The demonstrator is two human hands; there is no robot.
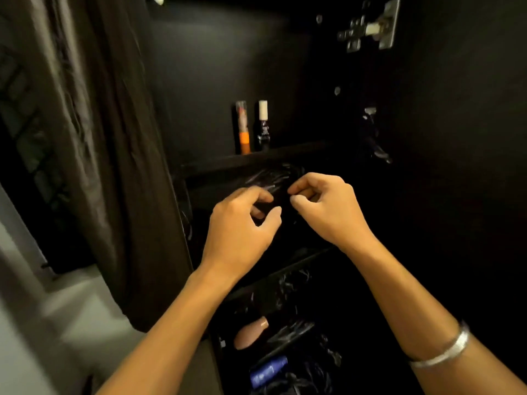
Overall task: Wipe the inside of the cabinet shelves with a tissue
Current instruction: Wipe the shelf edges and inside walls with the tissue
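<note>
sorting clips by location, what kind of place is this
Probably a home storage cabinet, dimly lit. A door hinge sits on the dark side wall, two small tubes stand on a shelf, and bottles lie lower down among black plastic.

Both bare forearms reach forward and upward, converging toward the middle of the view. The left hand (242, 223) shows its back to the camera, fingers curled inward and thumb stretched toward the fingertips in a pinch. The right hand (325, 203) sits just beside it and slightly higher, knuckles up, its fingers curled with thumb and forefinger pressed together. The fingertips of both hands nearly meet. The right wrist carries a silver bangle (445, 349).
</note>
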